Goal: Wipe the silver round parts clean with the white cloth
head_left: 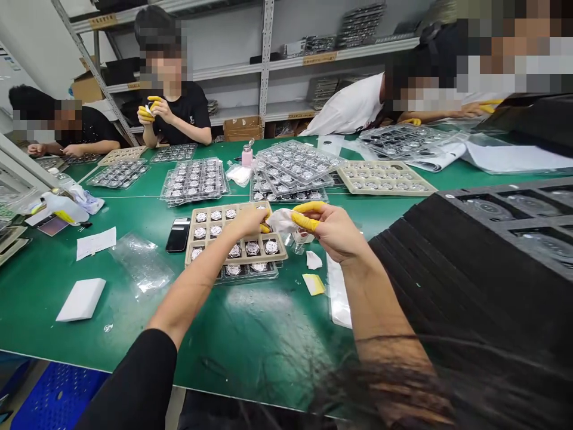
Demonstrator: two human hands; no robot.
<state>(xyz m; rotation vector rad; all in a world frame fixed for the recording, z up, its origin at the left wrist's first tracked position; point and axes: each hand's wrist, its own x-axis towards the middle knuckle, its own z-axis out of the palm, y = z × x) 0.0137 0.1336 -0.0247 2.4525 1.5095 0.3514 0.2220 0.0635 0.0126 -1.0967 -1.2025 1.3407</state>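
Observation:
My right hand [338, 234], with yellow finger covers on its thumb and finger, pinches a crumpled white cloth [283, 220]. My left hand [250, 222] reaches over the beige tray [193, 240] and meets the left side of the cloth. Its yellow-covered fingertips are bent together. What they hold, if anything, is hidden behind the hand and cloth. Round silvery watch cases [216, 214] sit in the tray's compartments. Under this tray lies a clear plastic tray [271, 274] with more of the same pieces. A small clear container [297, 243] stands below the cloth, partly covered.
A phone [178, 235] lies left of the tray. Stacked clear trays [195, 180] and a pink bottle [247, 154] stand farther back. Black foam trays [465, 280] rise at the right. A white block [81, 300] lies front left. Co-workers [190, 110] sit across the table.

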